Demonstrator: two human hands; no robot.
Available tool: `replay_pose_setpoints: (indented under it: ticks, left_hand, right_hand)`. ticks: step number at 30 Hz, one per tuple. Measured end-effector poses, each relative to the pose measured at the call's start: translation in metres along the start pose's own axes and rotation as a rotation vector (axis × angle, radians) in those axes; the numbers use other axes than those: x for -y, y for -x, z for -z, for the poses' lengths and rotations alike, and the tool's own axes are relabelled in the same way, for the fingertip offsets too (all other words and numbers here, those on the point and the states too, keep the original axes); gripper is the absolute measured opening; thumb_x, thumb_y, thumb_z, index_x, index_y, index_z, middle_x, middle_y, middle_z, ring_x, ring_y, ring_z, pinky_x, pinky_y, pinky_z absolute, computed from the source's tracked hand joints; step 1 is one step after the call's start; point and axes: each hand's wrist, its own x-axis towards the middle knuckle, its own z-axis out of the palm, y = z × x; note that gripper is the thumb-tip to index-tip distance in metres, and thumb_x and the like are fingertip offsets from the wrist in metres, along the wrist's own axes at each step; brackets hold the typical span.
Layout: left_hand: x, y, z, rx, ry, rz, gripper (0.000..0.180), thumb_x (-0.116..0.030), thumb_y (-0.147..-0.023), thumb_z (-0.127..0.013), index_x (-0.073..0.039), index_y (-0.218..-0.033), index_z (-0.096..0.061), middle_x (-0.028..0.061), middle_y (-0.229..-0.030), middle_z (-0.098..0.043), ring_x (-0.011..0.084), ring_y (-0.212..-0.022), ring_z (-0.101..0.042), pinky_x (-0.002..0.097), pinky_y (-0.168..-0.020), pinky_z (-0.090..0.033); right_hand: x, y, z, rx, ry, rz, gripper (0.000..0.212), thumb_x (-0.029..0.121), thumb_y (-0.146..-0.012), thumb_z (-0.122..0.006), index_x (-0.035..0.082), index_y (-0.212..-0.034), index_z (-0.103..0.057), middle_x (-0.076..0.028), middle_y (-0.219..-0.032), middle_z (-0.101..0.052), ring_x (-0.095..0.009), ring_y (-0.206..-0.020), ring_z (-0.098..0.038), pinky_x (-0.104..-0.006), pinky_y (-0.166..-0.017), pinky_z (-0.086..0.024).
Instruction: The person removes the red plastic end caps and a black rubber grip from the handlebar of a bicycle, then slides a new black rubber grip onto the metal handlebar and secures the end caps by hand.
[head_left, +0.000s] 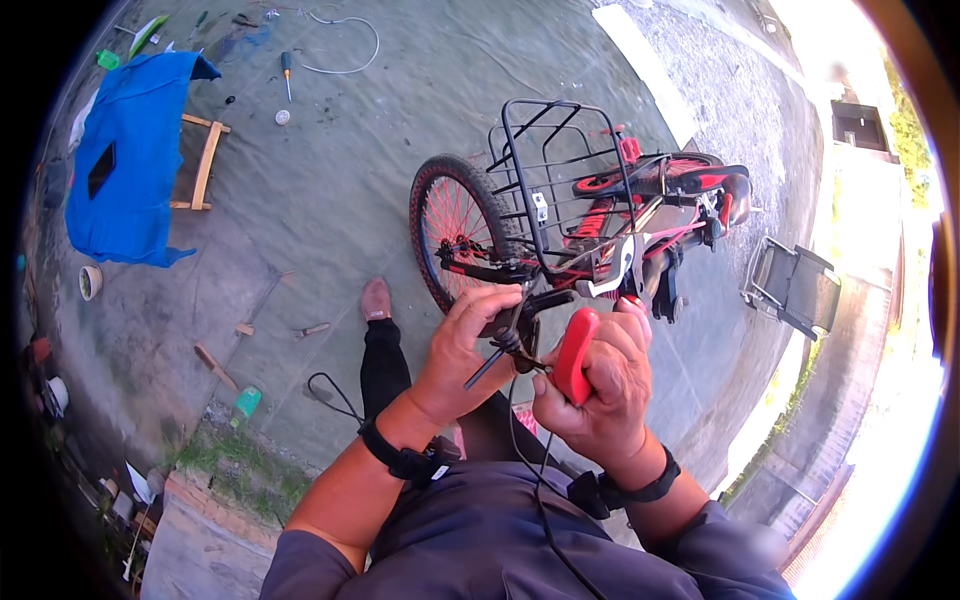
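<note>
A black and red bicycle (pixel 462 213) stands before me with a black wire basket (pixel 545 180) on its front. Close to my body, my left hand (pixel 460 345) is closed around a dark metal part (pixel 513 328) by the bicycle's front end; its exact kind is hidden by the fingers. From it a short grey rod (pixel 484 368) sticks out. My right hand (pixel 608 385) grips red-handled pliers (pixel 574 352), their jaws beside the dark part and partly hidden. A thin black cable (pixel 542 480) hangs from there across my shirt.
To the left, a blue cloth (pixel 135 150) covers a wooden-legged stand (pixel 206 165), with a black phone (pixel 101 172) on top. A screwdriver (pixel 287 75), a hammer (pixel 215 368) and a cable loop (pixel 375 45) lie on the ground. At right stands a folding chair (pixel 795 285).
</note>
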Motion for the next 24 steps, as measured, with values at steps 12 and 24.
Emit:
replay_pose_setpoints:
  ticks: [12, 24]
  left_hand:
    - [0.003, 0.035, 0.037, 0.367, 0.899, 0.649, 0.067, -0.031, -0.086, -0.078, -0.002, -0.138, -0.048, 0.0072, -0.12, -0.06, 0.0156, -0.111, -0.059, 0.0328, -0.098, -0.048]
    - [-0.026, 0.012, 0.067, 0.317, 0.947, 0.873, 0.075, -0.058, -0.086, -0.069, 0.003, -0.129, -0.055, 0.0131, -0.101, -0.066, 0.0171, -0.067, -0.063, 0.0255, -0.048, -0.045]
  right_hand:
    - [-0.001, 0.0, 0.005, 0.022, 0.012, 0.012, 0.027, 0.011, -0.06, -0.075, 0.011, -0.082, -0.059, -0.005, -0.081, -0.059, -0.028, -0.079, -0.056, -0.0493, -0.094, -0.039]
    - [0.0, 0.0, 0.002, 0.02, 0.01, -0.012, 0.029, 0.01, -0.059, -0.076, 0.011, -0.082, -0.058, -0.003, -0.082, -0.061, -0.028, -0.082, -0.058, -0.0509, -0.096, -0.038]
